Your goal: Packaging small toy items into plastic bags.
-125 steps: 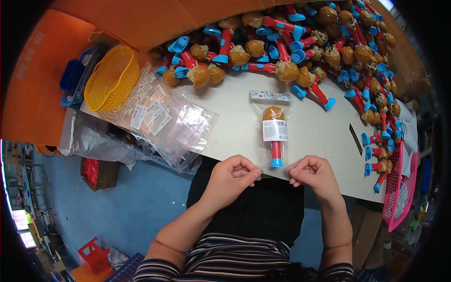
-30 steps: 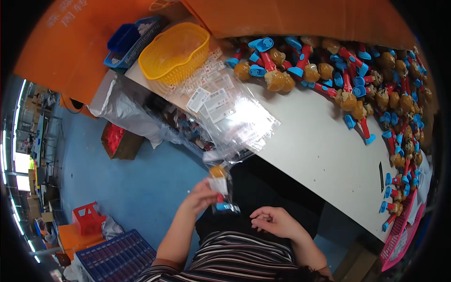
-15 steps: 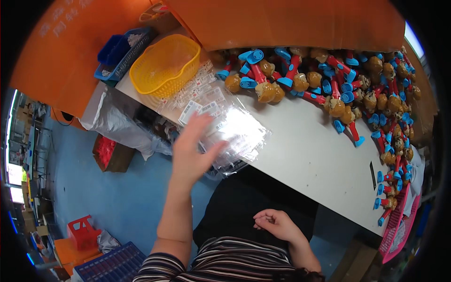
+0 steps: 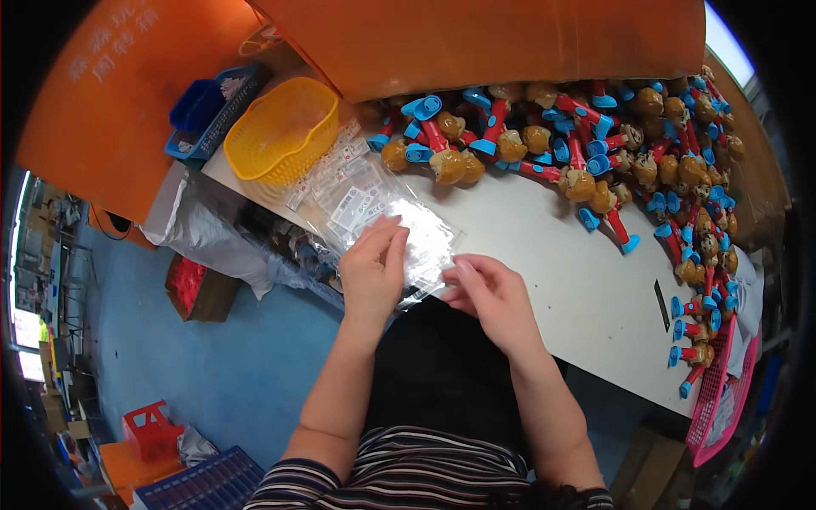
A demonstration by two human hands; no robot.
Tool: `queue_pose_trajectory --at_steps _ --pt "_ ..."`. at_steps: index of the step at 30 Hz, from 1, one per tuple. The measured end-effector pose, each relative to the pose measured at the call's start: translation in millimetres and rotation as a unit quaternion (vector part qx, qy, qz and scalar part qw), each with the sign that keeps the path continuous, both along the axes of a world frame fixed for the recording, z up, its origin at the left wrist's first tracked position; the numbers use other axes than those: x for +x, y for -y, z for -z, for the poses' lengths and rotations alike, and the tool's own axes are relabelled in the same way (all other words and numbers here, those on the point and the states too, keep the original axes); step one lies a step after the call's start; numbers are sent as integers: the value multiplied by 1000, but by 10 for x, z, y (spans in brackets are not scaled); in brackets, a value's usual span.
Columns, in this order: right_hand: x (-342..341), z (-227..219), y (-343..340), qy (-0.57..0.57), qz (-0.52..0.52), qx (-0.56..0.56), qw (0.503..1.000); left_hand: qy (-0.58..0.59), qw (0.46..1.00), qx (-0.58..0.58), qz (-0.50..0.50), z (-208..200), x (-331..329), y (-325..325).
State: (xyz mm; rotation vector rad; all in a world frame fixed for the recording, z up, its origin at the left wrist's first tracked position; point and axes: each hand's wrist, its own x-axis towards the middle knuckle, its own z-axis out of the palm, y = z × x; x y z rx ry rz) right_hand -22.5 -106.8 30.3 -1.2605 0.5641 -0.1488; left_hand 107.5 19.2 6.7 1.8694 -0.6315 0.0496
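Note:
A stack of clear plastic bags (image 4: 433,246) with printed labels lies on the near left end of the table, shining in the light. My left hand (image 4: 372,270) is over the stack, thumb and fingers drawn together at a clear bag. At the stack's right edge is my right hand (image 4: 497,302), its fingers curled in and its thumb along them. What the right fingers hold, if anything, is too small and glossy to make out. Beyond the bags stands a yellow plastic basket (image 4: 280,140).
Toy figures (image 4: 578,178) with brown heads, red limbs and blue feet are heaped along the table's far and right sides. Blue baskets (image 4: 204,119) stand at the far left. A pink basket (image 4: 722,408) hangs at the right edge. An orange panel (image 4: 501,42) rises behind.
My left hand has come down and closed over the bag stack. My right hand has risen from my lap to the stack's right edge. The view has shifted slightly.

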Motion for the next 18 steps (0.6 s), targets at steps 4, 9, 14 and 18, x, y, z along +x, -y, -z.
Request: queue_pose_trajectory --at_steps 4,9,14,18 --pt "177 -28 46 -16 -34 27 999 139 978 95 -122 26 92 3" --pt "80 39 77 -9 -47 8 999 116 984 122 -53 150 211 -105" --pt "103 7 83 -11 -15 27 999 62 998 -8 -19 -123 -21 10" --pt "176 11 86 34 -11 56 998 87 994 -13 65 -79 -191 91"
